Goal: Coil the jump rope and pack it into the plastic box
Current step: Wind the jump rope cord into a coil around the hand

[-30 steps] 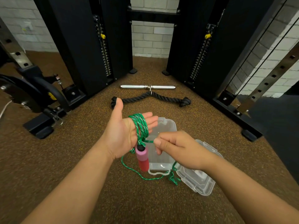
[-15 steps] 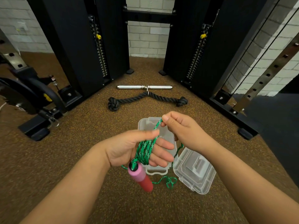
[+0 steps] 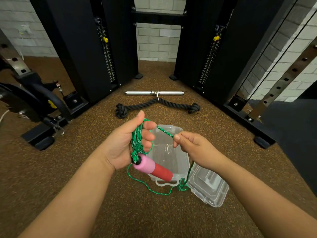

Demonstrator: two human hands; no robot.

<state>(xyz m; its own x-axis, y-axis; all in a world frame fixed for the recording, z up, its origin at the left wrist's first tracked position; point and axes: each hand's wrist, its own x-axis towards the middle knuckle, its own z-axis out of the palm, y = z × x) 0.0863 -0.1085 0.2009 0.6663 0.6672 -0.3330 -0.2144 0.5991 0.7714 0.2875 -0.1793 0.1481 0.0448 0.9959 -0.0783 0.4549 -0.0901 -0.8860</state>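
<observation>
- Jump rope [image 3: 137, 143], a green cord flecked with white, is wound in several loops around the fingers of the left hand [image 3: 123, 143], which is curled around the coil with the thumb raised above it.
- Hanging from the bottom of that coil is the rope's handle [image 3: 152, 167], pink at the cord end and red at the far end, tilted down to the right over the near left corner of the plastic box [image 3: 171, 152].
- One strand runs taut from the top of the coil across to the right hand [image 3: 193, 146], whose thumb and fingertips are pinched together on it above the box.
- From the right hand the cord drops past the box's right side, bunches on the floor [image 3: 85, 169] by the box's front tab, then curves along the floor in front of the box and back up to the left hand.
- The plastic box is clear, open, and sits on the brown speckled floor directly under both hands.
- Its clear lid [image 3: 209, 186] lies on the floor touching the box's near right corner.
- Beyond the box lie a black knotted rope attachment [image 3: 157, 105] and, further still, a short metal bar [image 3: 154, 92].
- Black machine columns [image 3: 85, 48] stand on either side behind the bar.
</observation>
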